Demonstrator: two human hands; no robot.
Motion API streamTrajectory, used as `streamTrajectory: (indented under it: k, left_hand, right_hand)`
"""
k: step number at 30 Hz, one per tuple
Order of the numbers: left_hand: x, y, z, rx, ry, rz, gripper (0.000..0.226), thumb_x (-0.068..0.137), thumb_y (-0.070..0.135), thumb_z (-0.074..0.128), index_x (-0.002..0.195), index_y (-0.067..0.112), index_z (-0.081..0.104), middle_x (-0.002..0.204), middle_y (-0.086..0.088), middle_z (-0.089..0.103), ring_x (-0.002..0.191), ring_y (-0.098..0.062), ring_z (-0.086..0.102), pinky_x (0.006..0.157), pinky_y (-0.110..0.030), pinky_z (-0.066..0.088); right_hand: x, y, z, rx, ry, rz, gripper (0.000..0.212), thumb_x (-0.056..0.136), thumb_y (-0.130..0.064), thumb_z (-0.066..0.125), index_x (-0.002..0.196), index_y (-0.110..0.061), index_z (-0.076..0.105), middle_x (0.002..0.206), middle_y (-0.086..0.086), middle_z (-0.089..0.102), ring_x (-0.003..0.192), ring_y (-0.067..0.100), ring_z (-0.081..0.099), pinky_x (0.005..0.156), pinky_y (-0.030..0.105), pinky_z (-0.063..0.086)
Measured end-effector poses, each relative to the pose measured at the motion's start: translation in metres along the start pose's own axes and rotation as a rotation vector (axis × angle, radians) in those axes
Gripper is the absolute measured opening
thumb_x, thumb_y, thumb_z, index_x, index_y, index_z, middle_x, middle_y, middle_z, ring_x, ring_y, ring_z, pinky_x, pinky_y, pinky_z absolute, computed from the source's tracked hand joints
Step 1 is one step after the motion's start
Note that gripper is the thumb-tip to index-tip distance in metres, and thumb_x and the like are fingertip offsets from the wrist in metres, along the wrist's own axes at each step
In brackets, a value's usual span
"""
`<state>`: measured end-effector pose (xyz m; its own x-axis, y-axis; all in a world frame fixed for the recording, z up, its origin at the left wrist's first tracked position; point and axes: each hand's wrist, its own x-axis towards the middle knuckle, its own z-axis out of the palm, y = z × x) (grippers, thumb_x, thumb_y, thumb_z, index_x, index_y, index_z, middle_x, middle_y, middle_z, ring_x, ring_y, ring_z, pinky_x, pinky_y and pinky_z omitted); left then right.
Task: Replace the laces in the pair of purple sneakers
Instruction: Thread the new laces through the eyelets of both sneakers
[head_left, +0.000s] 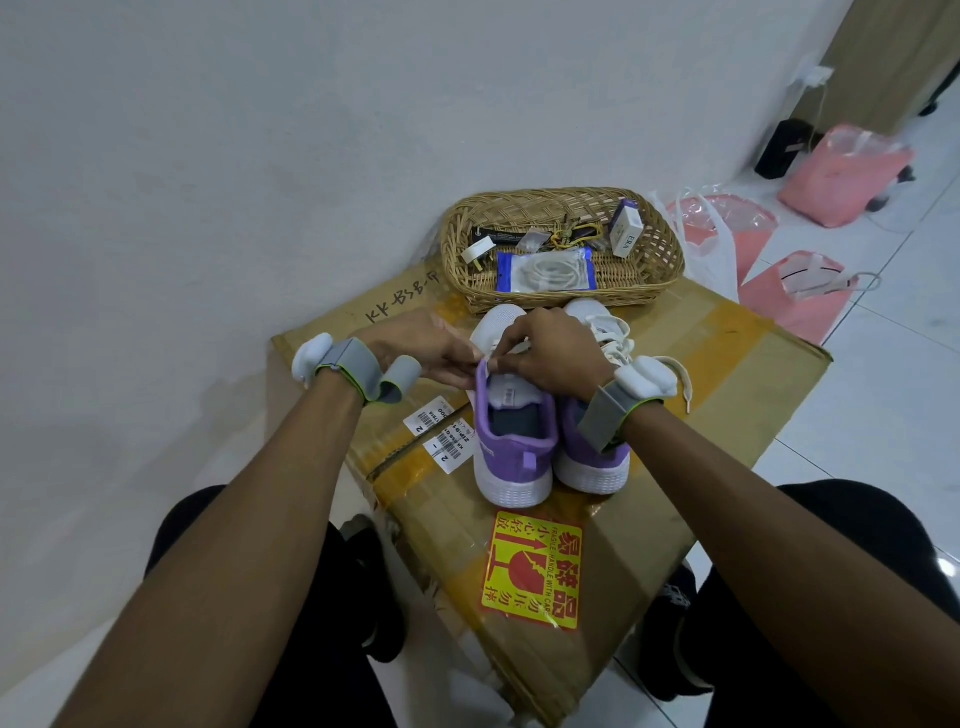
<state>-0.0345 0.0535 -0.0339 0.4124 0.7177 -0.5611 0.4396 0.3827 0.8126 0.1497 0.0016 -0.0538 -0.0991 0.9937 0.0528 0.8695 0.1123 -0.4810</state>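
- Purple sneakers (519, 447) stand side by side on your cardboard box (727, 395), heels toward you, around its middle.
- Your left hand (421, 348) and right hand (558, 353) meet over the left shoe's tongue; both are pinched closed on a white lace (501, 352) there.
- Each of your wrists wears a grey strap with a white pod.
- The box serves as your surface: brown, taped in yellow, with a red-and-yellow fragile sticker (532, 569) near your edge and barcode labels (441, 434) left of the shoes.
- A wicker basket (660, 244) sits at the box's far edge, just beyond the toes, holding a packet of white laces (543, 271), a small carton (626, 231) and other bits too small for you to identify.
- The room has a plain white wall on your left and a pale tiled floor (883, 415) on your right, where pink bags (841, 174) lie.
- Your right wrist covers much of the right shoe; its loose lace end (681, 382) trails out beside the pod.
- Your fingertips hide which eyelet the lace passes through.
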Motion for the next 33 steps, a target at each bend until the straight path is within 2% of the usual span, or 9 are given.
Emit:
streamTrajectory:
  k: [6,9,12,15,18,24,27,29,33]
  left_hand:
    - [-0.004,-0.002,-0.002,0.119,0.028,0.070,0.010,0.094,0.000,0.064,0.100,-0.004,0.071,0.094,-0.019,0.076,0.085,-0.026,0.076,0.077,-0.038,0.063]
    - [0.000,0.010,-0.014,-0.293,0.312,0.176,0.014,0.096,-0.006,0.050,0.090,0.000,0.061,0.093,-0.022,0.074,0.083,-0.033,0.075,0.082,-0.052,0.060]
    - [0.002,0.020,-0.024,-0.711,0.372,0.300,0.017,0.100,-0.002,0.040,0.092,0.009,0.051,0.070,-0.011,0.057,0.050,-0.018,0.057,0.056,-0.034,0.056]
    - [-0.003,0.012,-0.020,0.034,0.231,0.301,0.006,0.100,0.019,0.056,0.105,0.015,0.055,0.074,0.000,0.048,0.053,-0.010,0.040,0.051,-0.024,0.036]
    - [-0.006,0.001,-0.023,0.746,-0.021,0.295,0.020,0.089,0.035,0.073,0.104,0.021,0.075,0.087,0.003,0.069,0.075,-0.012,0.056,0.069,-0.030,0.045]
    - [0.018,-0.014,-0.061,0.933,0.649,0.202,0.016,0.090,0.031,0.072,0.101,0.020,0.075,0.106,-0.011,0.068,0.092,-0.031,0.062,0.078,-0.036,0.050]
    - [0.014,-0.010,-0.044,0.896,0.292,0.208,0.045,0.084,0.027,0.077,0.126,0.030,0.061,0.120,-0.011,0.060,0.106,-0.030,0.061,0.086,-0.039,0.051]
    - [0.007,-0.006,-0.023,0.835,0.045,0.254,0.033,0.082,0.037,0.079,0.114,0.036,0.069,0.111,-0.006,0.068,0.102,-0.025,0.063,0.086,-0.044,0.053]
    - [0.007,-0.004,-0.026,0.815,0.091,0.312,0.015,0.088,0.035,0.075,0.089,0.021,0.078,0.083,-0.001,0.073,0.077,-0.020,0.060,0.071,-0.034,0.048]
  right_hand:
    - [-0.001,0.000,-0.010,-0.027,-0.042,0.010,0.020,0.073,-0.051,0.077,0.081,-0.033,0.074,0.080,-0.009,0.065,0.079,0.015,0.059,0.064,0.027,0.041]
    - [0.000,0.001,-0.015,-0.078,-0.062,-0.025,0.019,0.075,-0.045,0.077,0.084,-0.029,0.073,0.082,-0.007,0.067,0.081,0.017,0.061,0.065,0.026,0.037]
    - [0.000,0.002,-0.018,-0.117,-0.047,-0.052,0.016,0.075,-0.040,0.075,0.085,-0.028,0.074,0.081,-0.006,0.067,0.083,0.019,0.063,0.066,0.026,0.038]
    - [0.002,0.003,-0.019,-0.172,-0.014,-0.061,0.020,0.074,-0.043,0.074,0.086,-0.028,0.074,0.083,-0.007,0.058,0.091,0.021,0.059,0.071,0.031,0.041]
    - [0.004,0.003,-0.020,-0.218,0.009,-0.053,0.023,0.073,-0.045,0.074,0.088,-0.027,0.074,0.091,-0.002,0.051,0.101,0.026,0.051,0.084,0.039,0.042]
    - [0.007,0.008,-0.019,-0.236,0.028,-0.026,0.025,0.075,-0.045,0.072,0.091,-0.026,0.074,0.109,0.004,0.055,0.111,0.028,0.045,0.091,0.041,0.038]
    - [0.007,0.008,-0.017,-0.230,0.018,-0.018,0.026,0.076,-0.043,0.070,0.094,-0.024,0.074,0.110,0.005,0.054,0.111,0.028,0.044,0.092,0.042,0.038]
    - [0.007,0.007,-0.017,-0.215,0.002,-0.012,0.026,0.076,-0.041,0.070,0.094,-0.023,0.074,0.110,0.005,0.053,0.112,0.029,0.044,0.093,0.043,0.040]
    - [0.006,0.008,-0.018,-0.193,-0.024,-0.009,0.023,0.074,-0.041,0.072,0.091,-0.025,0.073,0.108,0.004,0.052,0.110,0.027,0.044,0.093,0.043,0.041]
